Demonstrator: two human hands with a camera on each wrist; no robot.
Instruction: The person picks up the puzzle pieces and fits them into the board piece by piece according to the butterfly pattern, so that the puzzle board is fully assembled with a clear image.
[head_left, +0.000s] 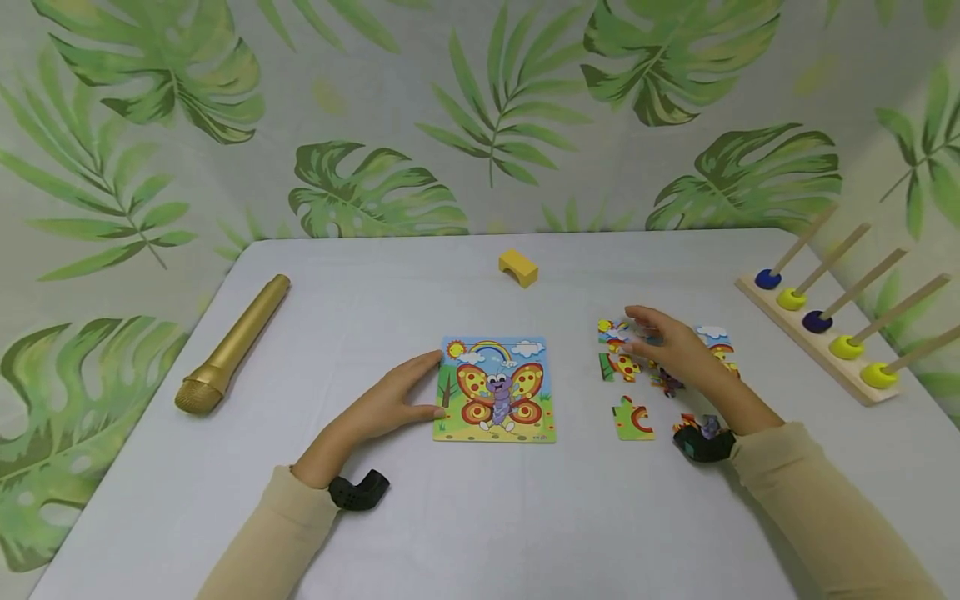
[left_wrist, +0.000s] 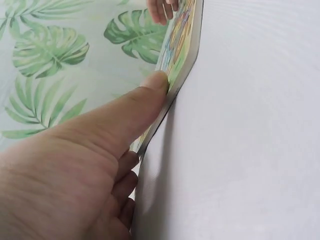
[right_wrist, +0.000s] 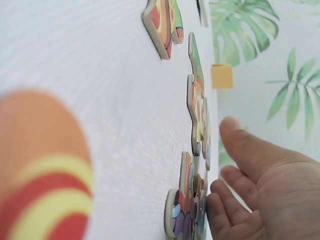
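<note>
A square butterfly picture board (head_left: 498, 392) lies on the white table in front of the person. The left hand (head_left: 393, 400) is at its left side, with the thumb (left_wrist: 152, 87) resting on the board's edge in the left wrist view and the other fingers beside that edge. Over a group of jigsaw pieces on the right is the right hand (head_left: 671, 342), thumb and fingers apart. A piece (head_left: 622, 367) with a spotted wing lies by it, and a green and red corner piece (head_left: 633, 421) sits nearer. Pieces under the right hand are partly hidden.
A yellow arched block (head_left: 519, 267) stands toward the back of the table. The gold microphone (head_left: 232, 346) lies at the left. Along the right edge is a wooden peg stand (head_left: 817, 337) with blue and yellow beads. A leaf-patterned cloth (head_left: 495, 117) hangs behind.
</note>
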